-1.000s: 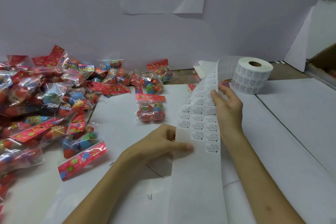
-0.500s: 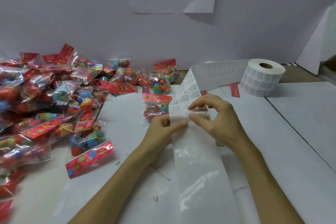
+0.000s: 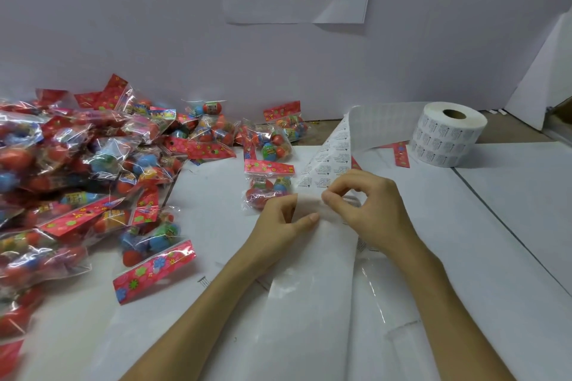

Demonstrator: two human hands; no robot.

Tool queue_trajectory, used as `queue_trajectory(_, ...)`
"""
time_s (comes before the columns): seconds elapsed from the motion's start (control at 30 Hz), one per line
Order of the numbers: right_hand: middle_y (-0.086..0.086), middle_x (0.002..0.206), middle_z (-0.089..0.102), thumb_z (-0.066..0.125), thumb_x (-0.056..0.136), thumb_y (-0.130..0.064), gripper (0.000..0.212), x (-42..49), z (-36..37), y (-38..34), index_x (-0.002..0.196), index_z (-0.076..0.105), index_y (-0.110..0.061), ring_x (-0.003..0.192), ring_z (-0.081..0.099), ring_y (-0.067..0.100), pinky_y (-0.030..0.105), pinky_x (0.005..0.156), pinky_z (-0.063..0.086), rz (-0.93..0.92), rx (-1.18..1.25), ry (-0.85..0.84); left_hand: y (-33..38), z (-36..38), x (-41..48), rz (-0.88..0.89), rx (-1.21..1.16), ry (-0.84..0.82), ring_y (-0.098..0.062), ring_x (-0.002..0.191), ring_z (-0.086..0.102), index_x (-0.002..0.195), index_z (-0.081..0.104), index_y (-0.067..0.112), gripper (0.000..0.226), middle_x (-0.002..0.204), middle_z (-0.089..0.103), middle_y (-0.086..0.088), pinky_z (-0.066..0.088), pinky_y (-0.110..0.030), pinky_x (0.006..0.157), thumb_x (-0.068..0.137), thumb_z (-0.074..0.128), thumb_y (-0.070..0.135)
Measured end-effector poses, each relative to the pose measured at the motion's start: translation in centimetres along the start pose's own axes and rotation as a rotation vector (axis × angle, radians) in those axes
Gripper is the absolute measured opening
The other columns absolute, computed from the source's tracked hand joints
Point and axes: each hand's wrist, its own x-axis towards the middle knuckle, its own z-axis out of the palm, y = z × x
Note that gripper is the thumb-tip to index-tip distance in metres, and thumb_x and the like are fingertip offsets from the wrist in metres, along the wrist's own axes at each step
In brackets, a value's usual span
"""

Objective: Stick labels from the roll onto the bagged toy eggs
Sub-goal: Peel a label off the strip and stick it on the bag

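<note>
the right hand (image 3: 371, 210) has thumb and forefinger pinched together on the lowest printed row of the label strip (image 3: 328, 161), its other fingers curled loosely behind and its wrist bent over the liner. the left hand (image 3: 278, 219) grips the strip's left edge just below that row, thumb laid flat across the top and fingers tucked at the edge, so the strip is held taut between the two hands. both forearms come in from the lower edge and angle toward each other over the bench (image 3: 510, 226).

the step in hand looks like peeling one label free. whether a corner has already lifted is hard to tell, since the pinch is blurred.

below the hands the bare backing (image 3: 309, 303) runs glossy toward the person. above them the printed strip rises, twists and trails back to the roll (image 3: 445, 139), which stands on the bench at the far right.

the nearest bag of toy eggs (image 3: 267, 189) lies just beyond the left hand, red header card toward the wall. the big pile of bags (image 3: 77, 164) sits heaped to the left.

the next move likely calls for a slow peel while the left hand holds the liner down. the label would then be carried over to the near bag and pressed flat onto its film.
</note>
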Motion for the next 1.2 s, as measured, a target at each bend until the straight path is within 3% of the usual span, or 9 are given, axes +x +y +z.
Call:
queue_trajectory(0.1, -0.014, 0.078, 0.070, 0.081, 0.082, -0.010, 0.010, 0.1, -0.5, 0.2, 0.078, 0.076, -0.018, 0.080, 0.066, 0.008, 0.010, 0.074, 0.043, 0.021, 0.006, 0.008, 0.2, 0.1, -0.1, 0.004, -0.013, -0.015, -0.022, 0.102, 0.075, 0.107, 0.080, 0.024, 0.026, 0.109, 0.079, -0.004, 0.059, -0.029, 0.084, 0.094, 0.068, 0.006)
queue_trajectory(0.27, -0.020, 0.081, 0.072, 0.088, 0.075, -0.020, 0.015, -0.1, -0.1, 0.0, 0.085, 0.078, -0.028, 0.082, 0.068, 0.003, 0.013, 0.072, 0.050, 0.076, 0.043, -0.141, 0.3, -0.1, 0.2, -0.019, -0.038, -0.016, -0.023, 0.099, 0.075, 0.102, 0.083, 0.026, 0.022, 0.103, 0.080, -0.007, 0.059, -0.032, 0.087, 0.087, 0.071, 0.013)
queue_trajectory(0.4, -0.018, 0.080, 0.073, 0.085, 0.078, -0.018, 0.010, 0.2, 0.2, 0.3, 0.083, 0.080, -0.025, 0.083, 0.066, 0.003, 0.011, 0.070, 0.045, 0.051, 0.007, -0.086, 0.1, -0.3, 0.3, -0.050, -0.093, -0.036, -0.027, 0.103, 0.074, 0.109, 0.080, 0.016, 0.027, 0.110, 0.078, -0.013, 0.059, -0.036, 0.090, 0.087, 0.068, 0.005)
queue_trajectory(0.53, -0.012, 0.082, 0.074, 0.084, 0.082, -0.017, 0.004, 0.2, 0.4, 0.4, 0.082, 0.080, -0.019, 0.081, 0.066, 0.010, 0.012, 0.067, 0.044, 0.011, -0.021, -0.076, 0.1, -0.2, 0.2, -0.067, -0.075, -0.025, -0.026, 0.098, 0.075, 0.111, 0.077, 0.010, 0.022, 0.107, 0.078, -0.013, 0.059, -0.033, 0.082, 0.091, 0.070, 0.006)
queue_trajectory(0.7, -0.010, 0.082, 0.075, 0.080, 0.086, -0.016, 0.003, 0.1, 0.4, 0.6, 0.083, 0.080, -0.017, 0.079, 0.066, 0.009, 0.013, 0.067, 0.047, 0.046, -0.003, -0.077, 0.4, -0.2, 0.0, -0.080, -0.033, -0.030, -0.024, 0.099, 0.076, 0.109, 0.077, 0.017, 0.025, 0.106, 0.079, -0.007, 0.060, -0.028, 0.080, 0.096, 0.066, -0.001)
queue_trajectory(0.93, -0.011, 0.079, 0.074, 0.078, 0.088, -0.014, 0.008, 0.1, 0.5, 0.8, 0.081, 0.079, -0.017, 0.078, 0.067, 0.010, 0.026, 0.069, 0.053, 0.067, 0.020, -0.045, 0.2, -0.1, 0.1, -0.044, -0.008, -0.023, -0.020, 0.096, 0.077, 0.106, 0.078, 0.021, 0.031, 0.104, 0.080, -0.005, 0.059, -0.026, 0.077, 0.093, 0.067, -0.005)
queue_trajectory(1.07, -0.015, 0.079, 0.073, 0.076, 0.090, -0.014, 0.013, 0.3, 0.6, 0.8, 0.080, 0.076, -0.023, 0.074, 0.065, 0.003, 0.012, 0.065, 0.047, 0.098, 0.032, 0.099, 0.2, -0.1, 0.3, -0.029, 0.029, -0.044, -0.018, 0.097, 0.076, 0.107, 0.075, 0.022, 0.037, 0.105, 0.080, 0.000, 0.059, -0.026, 0.078, 0.088, 0.067, -0.009)
queue_trajectory(1.13, -0.015, 0.082, 0.072, 0.075, 0.091, -0.016, 0.010, 0.4, 0.3, 0.8, 0.083, 0.075, -0.022, 0.073, 0.065, 0.004, 0.011, 0.064, 0.046, 0.135, 0.071, 0.207, 0.4, 0.1, 0.2, -0.031, 0.073, -0.063, -0.015, 0.101, 0.075, 0.109, 0.073, 0.024, 0.042, 0.109, 0.079, 0.003, 0.059, -0.027, 0.084, 0.081, 0.069, -0.006)
queue_trajectory(1.2, -0.012, 0.084, 0.073, 0.074, 0.092, -0.018, 0.006, 0.5, -0.1, 0.9, 0.087, 0.077, -0.019, 0.072, 0.064, 0.006, 0.015, 0.064, 0.048, 0.166, 0.110, 0.282, 0.5, 0.3, 0.1, -0.036, 0.156, -0.061, -0.009, 0.113, 0.070, 0.124, 0.064, 0.027, 0.055, 0.123, 0.073, 0.009, 0.057, -0.027, 0.096, 0.075, 0.071, 0.003)
